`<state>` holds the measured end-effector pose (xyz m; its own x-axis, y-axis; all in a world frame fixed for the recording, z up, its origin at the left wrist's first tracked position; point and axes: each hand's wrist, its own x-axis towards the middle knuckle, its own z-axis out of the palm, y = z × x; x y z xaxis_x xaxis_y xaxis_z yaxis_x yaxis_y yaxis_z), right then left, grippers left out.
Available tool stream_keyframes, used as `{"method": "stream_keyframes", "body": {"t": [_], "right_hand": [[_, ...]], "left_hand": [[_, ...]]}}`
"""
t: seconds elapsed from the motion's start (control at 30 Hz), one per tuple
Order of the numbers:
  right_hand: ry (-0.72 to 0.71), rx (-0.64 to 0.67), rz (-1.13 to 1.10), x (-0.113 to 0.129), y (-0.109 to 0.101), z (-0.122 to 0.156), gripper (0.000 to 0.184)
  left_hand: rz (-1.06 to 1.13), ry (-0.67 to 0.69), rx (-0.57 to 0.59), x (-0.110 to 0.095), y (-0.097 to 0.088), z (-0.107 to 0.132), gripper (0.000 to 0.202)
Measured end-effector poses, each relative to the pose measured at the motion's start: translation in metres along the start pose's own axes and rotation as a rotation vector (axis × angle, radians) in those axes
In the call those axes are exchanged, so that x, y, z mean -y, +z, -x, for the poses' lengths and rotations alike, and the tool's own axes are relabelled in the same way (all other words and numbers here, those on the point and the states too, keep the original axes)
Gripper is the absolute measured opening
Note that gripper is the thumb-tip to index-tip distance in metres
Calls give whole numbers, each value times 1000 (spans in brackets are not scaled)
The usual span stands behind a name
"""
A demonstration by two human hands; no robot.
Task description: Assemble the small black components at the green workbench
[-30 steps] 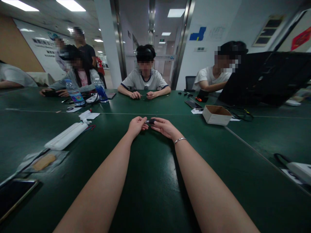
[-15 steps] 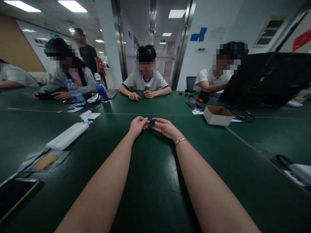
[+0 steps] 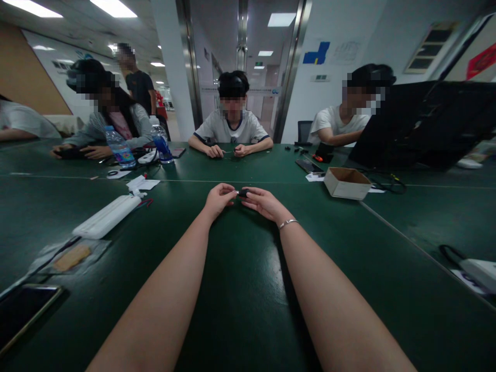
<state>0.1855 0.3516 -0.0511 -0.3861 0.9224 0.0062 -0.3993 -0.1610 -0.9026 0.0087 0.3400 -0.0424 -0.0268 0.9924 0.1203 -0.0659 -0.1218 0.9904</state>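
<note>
Ahead of me, above the green table (image 3: 240,268), my right hand (image 3: 265,203) pinches a small black object (image 3: 243,192) between thumb and fingers. A short silvery bit shows at its left end. Against that silvery end, the thumb and fingertips of my left hand (image 3: 220,199) are pressed together. The two hands nearly meet, with the piece bridging them. Its exact kind is too small to make out, and my fingers cover part of it. A silver bracelet (image 3: 289,223) circles my right wrist.
On the left lie a white power strip (image 3: 106,217), a plastic bag (image 3: 73,258) and a phone (image 3: 29,312). Two bottles (image 3: 120,147) stand farther back. Right of my hands is an open cardboard box (image 3: 346,185), near a large black monitor (image 3: 426,126). Co-workers sit around the table.
Less of the silvery end shows between my fingertips than before. My hands are almost in the same place. Across the table, the facing co-worker's hands have shifted slightly.
</note>
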Motion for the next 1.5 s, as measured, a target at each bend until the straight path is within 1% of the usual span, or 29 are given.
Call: {"method": "stream_keyframes", "body": {"t": [0.17,0.4,0.47,0.6,0.67,0.77,0.83,0.9,0.93,1.0,1.07,1.13,1.2,1.33,1.5], "right_hand": [[3,0,8,0,0,0,17],[11,-7,-2,2,2,1,15],[15,-10,-8,2,2,1,13],[22,-23,-17,2,3,1,10],[24,-23,-14,2,4,1,9],[25,-20,-9,2,4,1,8],[25,-23,-10,2,4,0,7],[20,-24,-13,1,3,0,8],[17,-23,-13,1,3,0,10],[14,-16,-10,0,2,-1,12],[17,-5,2,0,2,-1,13],[24,9,15,0,2,-1,13],[27,27,28,0,2,-1,13],[15,51,43,1,1,1,16],[11,87,46,2,1,4,21]], "left_hand": [[30,-36,-15,1,-1,-2,27],[52,-1,10,4,-4,-3,33],[41,21,8,5,-4,-3,33],[-24,108,2,7,-6,-5,32],[-34,127,12,7,-7,-4,35],[2,95,11,6,-6,-4,45],[14,52,5,6,-4,-5,41],[-16,-8,-11,6,-2,-7,29],[-45,-37,-20,7,-1,-7,28],[-119,-66,-26,8,0,-9,36],[-182,-36,-17,9,0,-10,40],[-226,10,-16,10,-1,-9,41],[-269,29,-21,10,-2,-8,42],[-347,16,-22,10,-4,-8,46],[-353,-11,-22,12,-5,-10,51]]}}
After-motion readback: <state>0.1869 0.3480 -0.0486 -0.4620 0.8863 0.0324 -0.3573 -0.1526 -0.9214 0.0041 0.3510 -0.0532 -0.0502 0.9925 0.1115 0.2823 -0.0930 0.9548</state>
